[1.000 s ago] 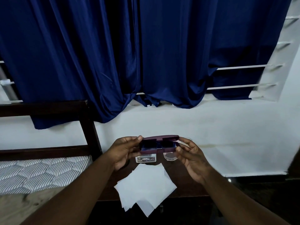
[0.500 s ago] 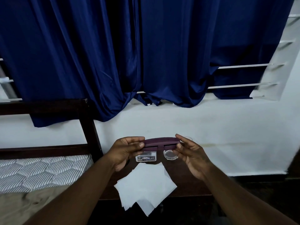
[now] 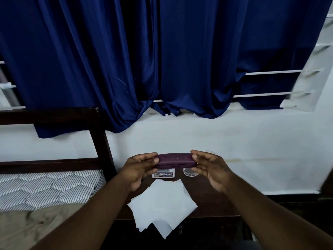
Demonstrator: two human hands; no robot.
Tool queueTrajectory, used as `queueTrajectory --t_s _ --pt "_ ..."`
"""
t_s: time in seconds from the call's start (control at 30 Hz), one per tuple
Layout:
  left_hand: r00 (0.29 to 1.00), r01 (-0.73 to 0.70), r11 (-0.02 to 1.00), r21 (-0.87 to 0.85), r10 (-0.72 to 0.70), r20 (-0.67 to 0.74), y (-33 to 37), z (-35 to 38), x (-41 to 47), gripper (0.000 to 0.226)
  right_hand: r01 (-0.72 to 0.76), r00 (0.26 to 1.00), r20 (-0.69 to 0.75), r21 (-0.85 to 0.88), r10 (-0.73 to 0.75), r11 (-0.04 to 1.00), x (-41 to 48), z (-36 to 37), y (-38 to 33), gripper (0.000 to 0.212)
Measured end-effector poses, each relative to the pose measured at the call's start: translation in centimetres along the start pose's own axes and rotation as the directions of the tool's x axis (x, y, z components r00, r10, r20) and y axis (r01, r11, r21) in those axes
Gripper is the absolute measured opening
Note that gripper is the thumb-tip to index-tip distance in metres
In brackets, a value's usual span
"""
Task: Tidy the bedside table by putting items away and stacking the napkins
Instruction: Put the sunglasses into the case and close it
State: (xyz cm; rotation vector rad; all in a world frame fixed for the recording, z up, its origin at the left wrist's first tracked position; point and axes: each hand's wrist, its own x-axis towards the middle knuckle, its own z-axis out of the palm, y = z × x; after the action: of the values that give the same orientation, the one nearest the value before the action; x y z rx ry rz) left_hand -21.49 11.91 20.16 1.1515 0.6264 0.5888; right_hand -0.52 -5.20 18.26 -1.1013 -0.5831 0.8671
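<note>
A dark purple glasses case, its lid down, is held level above the back of the dark wooden bedside table. My left hand grips its left end and my right hand pinches its right end. Several white napkins lie fanned in a loose pile at the table's front, some hanging over the edge. Behind them a small white box with a printed label and a clear glass stand on the table, partly hidden by the case and my hands.
A bed with a striped mattress and dark wooden frame stands to the left. A white wall runs behind the table, with blue curtains hanging over a barred window above.
The case's lid, open a second ago, has come down and the case is now shut. Both hands stay at its ends.
</note>
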Motion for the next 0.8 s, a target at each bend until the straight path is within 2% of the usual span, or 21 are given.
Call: queueTrajectory --t_s 0.27,0.47,0.63,0.8 --pt "0.999 -0.012 1.000 -0.019 0.011 -0.042 -0.5 -1.0 0.4 0.033 -0.022 1.000 0.003 -0.003 0.022 1.000 1.0 0.4 0.5 0.034" --pt "0.996 -0.027 0.997 -0.069 0.022 -0.081 -1.2 -2.9 0.1 0.032 -0.040 0.998 0.044 -0.038 0.042 0.998 2.5 1.8 1.7 0.039" --pt "0.984 -0.051 0.990 -0.129 0.027 -0.177 -2.5 -5.9 -0.8 0.029 -0.067 0.997 0.040 -0.063 0.070 0.996 4.5 4.6 3.7 0.028" --pt "0.953 -0.058 0.982 -0.178 0.002 -0.303 -3.9 -9.7 -1.7 0.023 -0.130 0.991 0.006 -0.136 0.132 0.982 6.9 8.6 6.7 0.025"
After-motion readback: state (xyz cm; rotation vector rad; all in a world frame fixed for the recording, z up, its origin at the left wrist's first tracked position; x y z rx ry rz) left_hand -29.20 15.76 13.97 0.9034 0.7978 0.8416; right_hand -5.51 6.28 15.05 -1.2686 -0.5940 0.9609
